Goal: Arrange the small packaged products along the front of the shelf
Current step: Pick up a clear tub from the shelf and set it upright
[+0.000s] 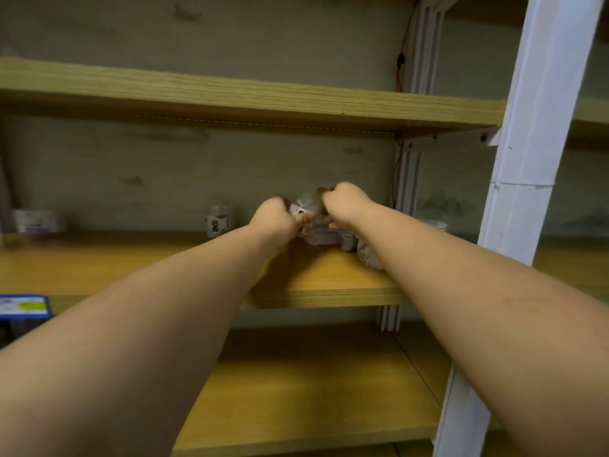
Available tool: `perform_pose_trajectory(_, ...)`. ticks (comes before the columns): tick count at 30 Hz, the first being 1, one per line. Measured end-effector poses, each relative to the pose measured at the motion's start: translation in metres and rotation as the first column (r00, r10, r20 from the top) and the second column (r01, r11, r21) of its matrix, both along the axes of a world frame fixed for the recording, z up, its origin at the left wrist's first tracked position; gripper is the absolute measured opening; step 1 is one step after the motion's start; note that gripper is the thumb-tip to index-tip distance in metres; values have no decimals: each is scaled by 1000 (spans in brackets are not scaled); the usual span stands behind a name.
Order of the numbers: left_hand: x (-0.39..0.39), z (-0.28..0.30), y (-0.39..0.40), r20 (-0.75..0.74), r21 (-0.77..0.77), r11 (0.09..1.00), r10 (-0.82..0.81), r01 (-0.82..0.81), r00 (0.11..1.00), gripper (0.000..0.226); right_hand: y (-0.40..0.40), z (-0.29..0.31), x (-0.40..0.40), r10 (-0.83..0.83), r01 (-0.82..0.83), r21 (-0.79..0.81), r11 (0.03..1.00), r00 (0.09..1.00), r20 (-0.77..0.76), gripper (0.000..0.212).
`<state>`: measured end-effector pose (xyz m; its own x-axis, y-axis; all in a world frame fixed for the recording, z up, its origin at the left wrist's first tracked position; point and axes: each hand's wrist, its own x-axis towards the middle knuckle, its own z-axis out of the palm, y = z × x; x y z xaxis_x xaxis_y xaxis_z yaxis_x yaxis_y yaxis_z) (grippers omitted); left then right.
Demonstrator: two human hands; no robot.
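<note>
Both my arms reach deep onto the middle wooden shelf. My left hand and my right hand are closed around a cluster of small clear packaged products held between them, above a few more packets lying on the board. Another packet lies beside my right forearm, near the shelf's front. One small packet stands upright alone further left, toward the back. The picture is blurred, so labels are unreadable.
A white container sits at the far left of the same shelf, and a white tub behind my right arm. A white metal upright frames the right side. A blue box shows at the left edge. Shelves run above and below.
</note>
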<state>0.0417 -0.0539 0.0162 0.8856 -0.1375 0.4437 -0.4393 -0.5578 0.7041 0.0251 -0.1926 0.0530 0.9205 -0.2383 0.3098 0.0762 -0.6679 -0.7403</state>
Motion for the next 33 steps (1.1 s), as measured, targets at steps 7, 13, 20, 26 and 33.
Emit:
perform_pose_trajectory(7, -7, 14, 44, -76, -276, 959, 52, -71, 996, 62, 47, -11, 3, 208, -230, 495, 838, 973, 100, 35)
perform_pose_trajectory(13, -11, 18, 95, -90, -360, 932, 10, -42, 996, 42, 87, -18, 8, 185, -237, 384, 892, 968, 168, 29)
perform_pose_trajectory(20, 4, 23, 171, -75, -376, 925, 30, -56, 997, 45, 162, -19, 34, 217, -276, 435, 857, 959, 183, 23)
perform_pose_trajectory(26, 26, 26, 258, -76, -430, 902, -1, -32, 997, 28, 246, -16, 62, 214, -251, 472, 845, 968, 131, 15)
perform_pose_trajectory(33, 76, 23, 346, -146, -441, 897, -72, 0, 987, 9, 337, -8, 102, 166, -171, 324, 930, 985, 43, 17)
